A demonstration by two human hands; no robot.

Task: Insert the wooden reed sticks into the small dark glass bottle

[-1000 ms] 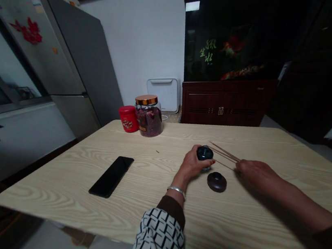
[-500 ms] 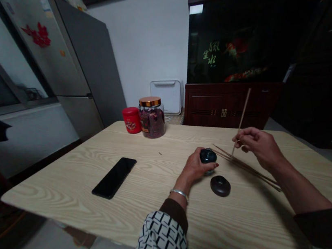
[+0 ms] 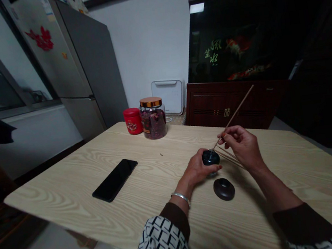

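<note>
My left hand (image 3: 199, 167) is wrapped round a small dark glass bottle (image 3: 210, 157) standing on the table. Between the fingertips of my right hand (image 3: 243, 146) is a thin reed stick (image 3: 239, 107), slanting up to the right. Its lower end is at the bottle's mouth; whether it is inside I cannot tell. More thin sticks (image 3: 230, 157) lie on the table behind the bottle, partly hidden under my right hand. A round dark brown lid (image 3: 224, 189) with a knob rests in front of the bottle.
A black phone (image 3: 115, 180) lies on the left of the wooden table (image 3: 151, 192). At the back edge stand a red canister (image 3: 132, 121) and a clear jar (image 3: 153, 120) with a copper lid. Beyond are a fridge (image 3: 95, 64) and a fish tank (image 3: 234, 36).
My right hand has moved left, bringing the held stick's lower end to the bottle's mouth and tilting it further. My left hand stays round the bottle.
</note>
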